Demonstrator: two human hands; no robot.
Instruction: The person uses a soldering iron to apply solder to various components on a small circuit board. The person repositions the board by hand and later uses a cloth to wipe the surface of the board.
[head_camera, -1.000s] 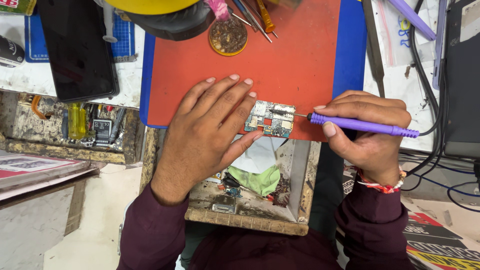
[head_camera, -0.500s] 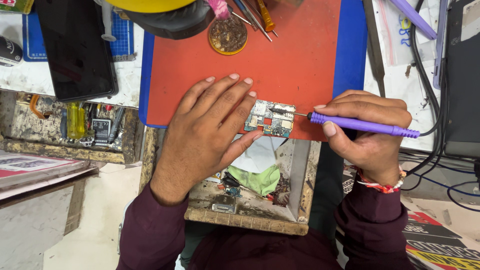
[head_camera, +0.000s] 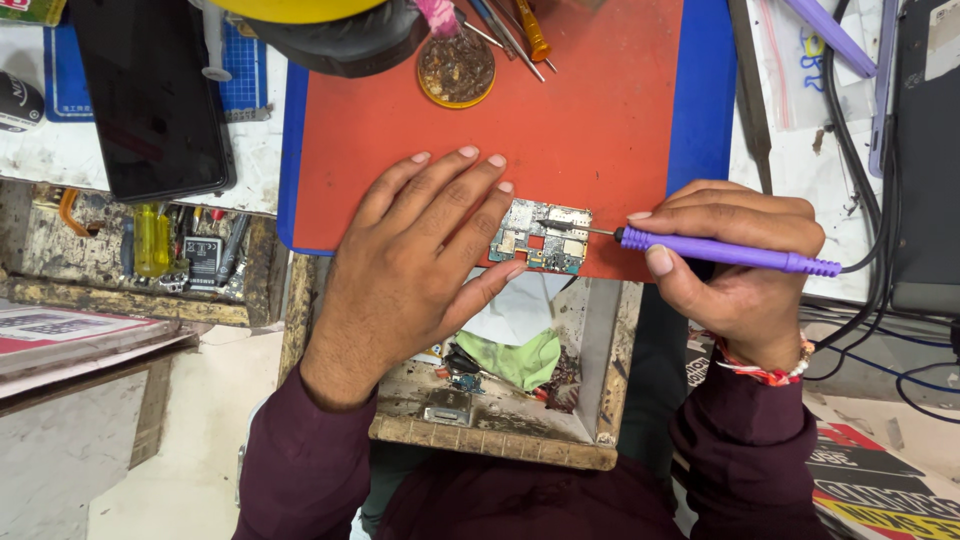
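Right hand (head_camera: 735, 265) clenched round purple soldering iron (head_camera: 725, 252), metal tip resting on circuit board (head_camera: 540, 236) just left of grip. Left hand (head_camera: 420, 260) lay flat, fingers spread, grasping nothing, fingertips pinning board's left edge. Board sat at near edge of red mat (head_camera: 560, 120). Below hands, open wooden drawer (head_camera: 500, 440) held green cloth (head_camera: 520, 358). Beyond left hand: round solder-wool tin (head_camera: 456, 68); farther left, black phone (head_camera: 150, 95).
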